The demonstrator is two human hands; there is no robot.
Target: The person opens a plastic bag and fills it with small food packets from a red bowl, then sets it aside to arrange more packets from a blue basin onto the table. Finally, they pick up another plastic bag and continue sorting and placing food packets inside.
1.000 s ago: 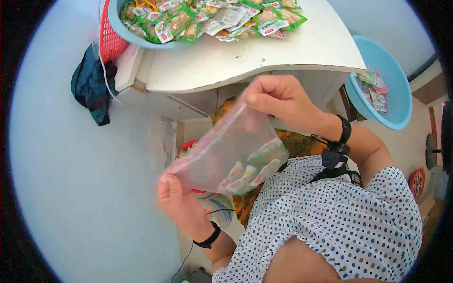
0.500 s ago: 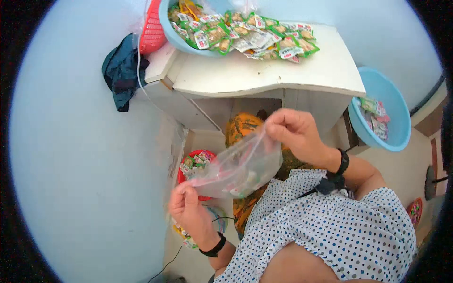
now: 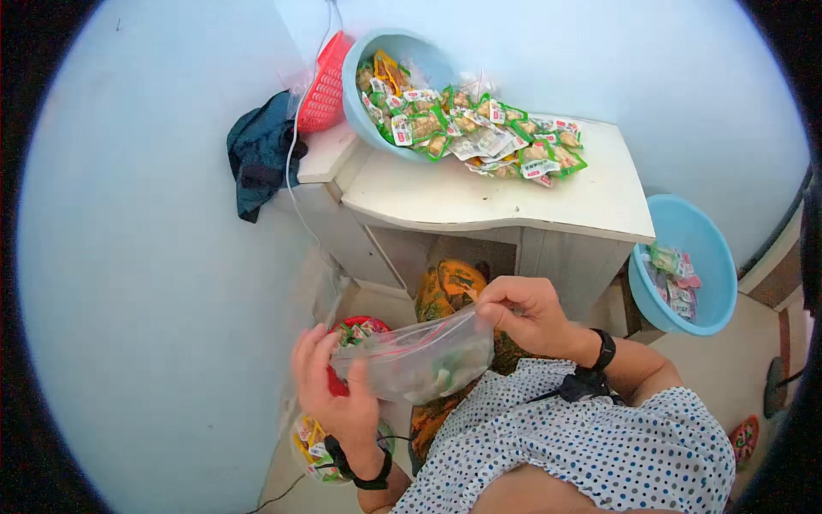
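Observation:
I hold a clear zip bag [image 3: 419,361] with a red seal strip between both hands, low over my lap. A few green-and-white snack packets lie inside it. My left hand [image 3: 330,387] grips its left end, fingers wrapped over the seal. My right hand [image 3: 524,313] pinches its upper right corner. Both wrists carry black bands.
A white table [image 3: 479,199] stands ahead with a pile of snack packets [image 3: 479,137] spilling from a tipped blue basin [image 3: 385,77]. A red basket [image 3: 324,86] and dark cloth [image 3: 257,154] are at its left. A second blue basin [image 3: 685,274] with packets sits right. A red bowl [image 3: 355,330] lies below.
The bag has come down from chest height to my lap and turned nearly level. My hands moved closer together along the seal, and my view tilted up toward the table.

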